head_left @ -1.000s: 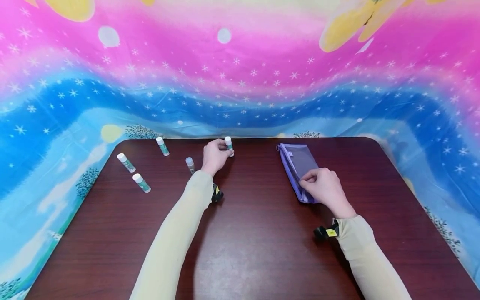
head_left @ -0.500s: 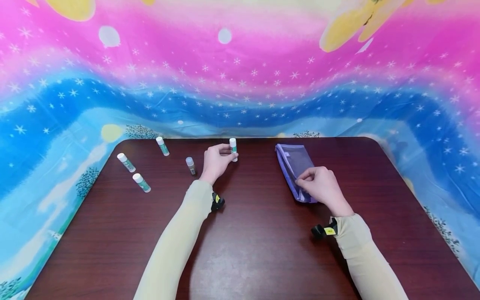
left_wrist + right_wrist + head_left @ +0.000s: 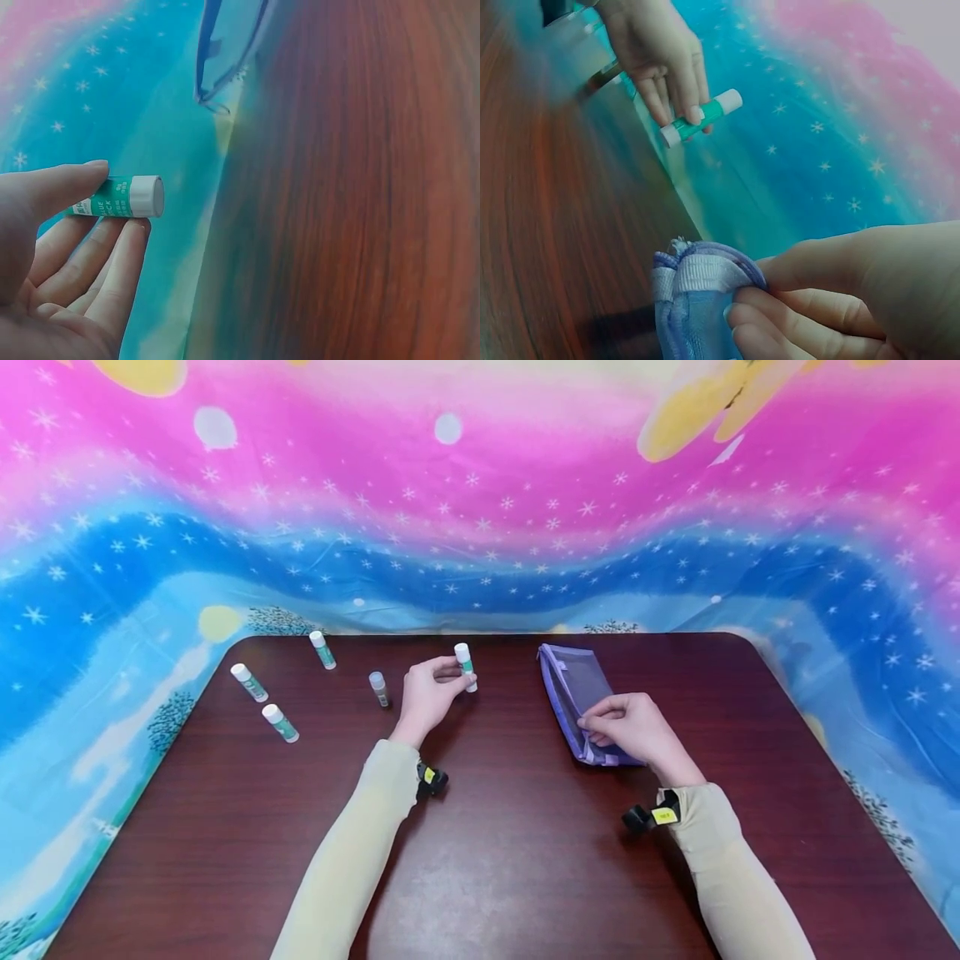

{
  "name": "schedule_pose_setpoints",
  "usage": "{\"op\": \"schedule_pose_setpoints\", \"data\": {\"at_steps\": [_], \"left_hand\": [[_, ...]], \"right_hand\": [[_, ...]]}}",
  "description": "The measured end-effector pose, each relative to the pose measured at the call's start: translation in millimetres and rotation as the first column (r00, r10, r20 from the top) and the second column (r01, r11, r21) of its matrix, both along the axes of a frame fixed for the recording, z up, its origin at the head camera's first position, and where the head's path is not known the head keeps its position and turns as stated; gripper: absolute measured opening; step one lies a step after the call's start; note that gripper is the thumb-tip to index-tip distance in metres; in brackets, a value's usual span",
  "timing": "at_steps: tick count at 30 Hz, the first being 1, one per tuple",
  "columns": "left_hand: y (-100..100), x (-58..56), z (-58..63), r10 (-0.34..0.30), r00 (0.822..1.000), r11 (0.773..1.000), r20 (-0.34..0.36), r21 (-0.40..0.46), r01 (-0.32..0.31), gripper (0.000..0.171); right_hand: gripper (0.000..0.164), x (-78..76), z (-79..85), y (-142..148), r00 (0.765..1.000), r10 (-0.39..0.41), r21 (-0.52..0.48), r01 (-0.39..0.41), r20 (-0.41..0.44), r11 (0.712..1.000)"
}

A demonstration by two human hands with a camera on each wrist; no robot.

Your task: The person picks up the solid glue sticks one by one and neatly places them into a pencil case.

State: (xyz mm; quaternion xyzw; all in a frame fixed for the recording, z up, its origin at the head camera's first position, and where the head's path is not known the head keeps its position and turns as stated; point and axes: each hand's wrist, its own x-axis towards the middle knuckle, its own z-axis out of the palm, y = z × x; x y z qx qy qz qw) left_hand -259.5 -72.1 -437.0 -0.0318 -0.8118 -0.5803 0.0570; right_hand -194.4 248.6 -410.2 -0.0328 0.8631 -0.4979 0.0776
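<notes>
My left hand (image 3: 429, 695) pinches a green-and-white glue stick (image 3: 465, 667) between thumb and fingers, its white cap uppermost in the head view. The left wrist view shows its label and white end on the glue stick (image 3: 120, 196). To the right, my right hand (image 3: 637, 731) pinches the edge of a purple zip pouch (image 3: 558, 689) with a see-through mesh side. In the right wrist view, thumb and fingers grip the corner of the pouch (image 3: 705, 274) by its pale ribbon end. The pouch's zipped side looks parted, facing the left hand.
Three glue sticks with white caps, a back one (image 3: 322, 650), a left one (image 3: 249, 682) and a nearer one (image 3: 281, 723), stand at the table's left. A greyer tube (image 3: 379, 689) with a translucent cap stands beside my left hand. Patterned cloth (image 3: 480, 527) hangs behind the table (image 3: 480, 877).
My left hand has brought the glue stick slightly nearer and to the right, off its place at the back. My right hand has drawn the pouch a little leftward.
</notes>
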Motion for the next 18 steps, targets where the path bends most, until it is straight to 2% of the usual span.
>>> {"op": "schedule_pose_setpoints", "data": {"at_steps": [7, 18], "left_hand": [[2, 9.0, 1.3, -0.021, 0.999, 0.999, 0.034, 0.047, 0.02, 0.038], [9, 19.8, 7.5, -0.049, 0.997, 0.995, 0.051, 0.092, 0.044, 0.042]], "right_hand": [[0.027, -3.8, -1.0, 0, 0.998, 0.03, -0.114, -0.023, 0.056, 0.993], [0.025, -4.4, -6.9, -5, 0.997, 0.043, -0.156, -0.032, 0.068, 0.987]]}}
